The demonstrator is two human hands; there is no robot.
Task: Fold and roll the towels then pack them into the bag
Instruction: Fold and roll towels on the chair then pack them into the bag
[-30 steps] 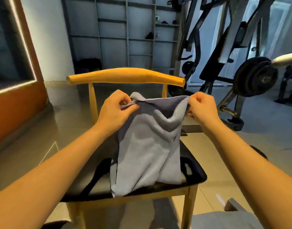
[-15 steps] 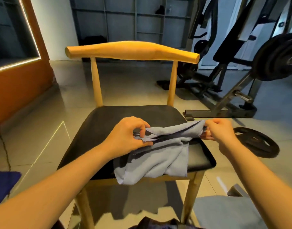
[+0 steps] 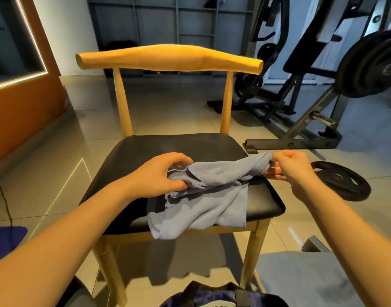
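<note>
i see a soft matt cloth towel (image 3: 203,200), a smooth wooden chair (image 3: 168,58) with its matt black seat (image 3: 168,147), and glossy floor tiles (image 3: 172,107).

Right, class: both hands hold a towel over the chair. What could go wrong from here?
1. The towel overhangs the front edge of the chair seat, so it may slide to the floor.
2. It is bunched between the left hand and right hand, so the fold could come out crooked.

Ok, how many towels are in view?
2: a blue towel on the chair seat, gripped by the left hand and right hand; a grey cloth, likely another, lower right. More may be hidden.
</note>
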